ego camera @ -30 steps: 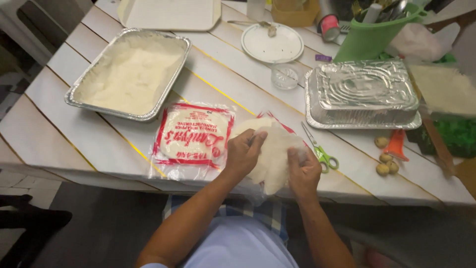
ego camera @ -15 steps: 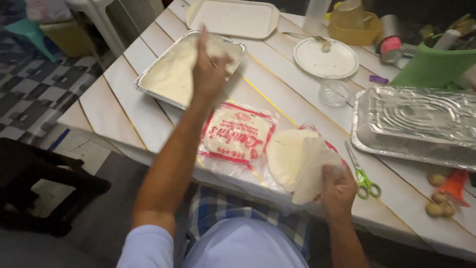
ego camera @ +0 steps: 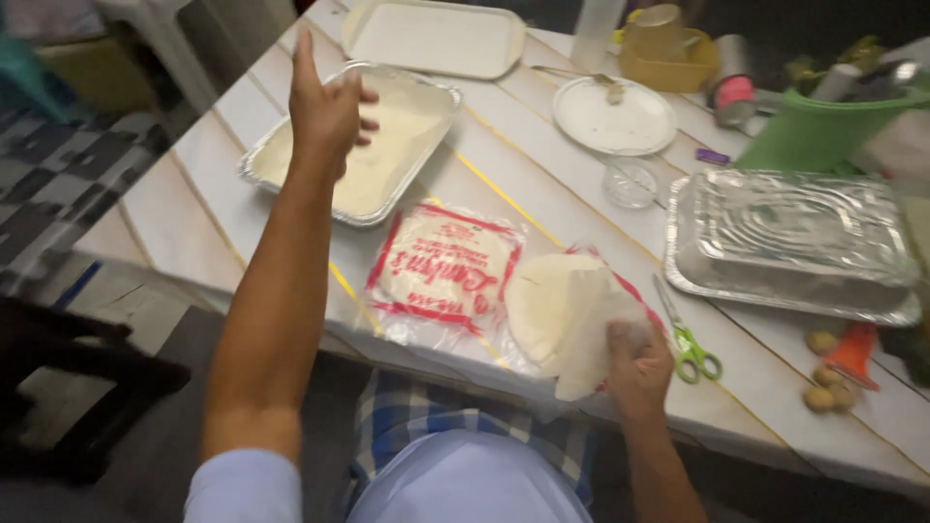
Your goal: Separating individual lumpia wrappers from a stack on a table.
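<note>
- The right hand (ego camera: 636,366) sits closed on the near edge of a stack of round white wrappers (ego camera: 560,312), peeling the top sheet up; the stack lies on its opened clear bag just ahead of that hand, at the table's near edge.
- The sheets look thin, limp and light, likely to tear or cling together, so a gentle pinch at the rim seems safest.
- Just left of the stack lies a sealed red-printed packet (ego camera: 445,268); right of the hand lie green-handled scissors (ego camera: 690,344).
- Farther out, the left hand (ego camera: 325,108) hovers with fingers loosely curled, apparently holding nothing, over a foil tray (ego camera: 354,145) of pale filling.
</note>
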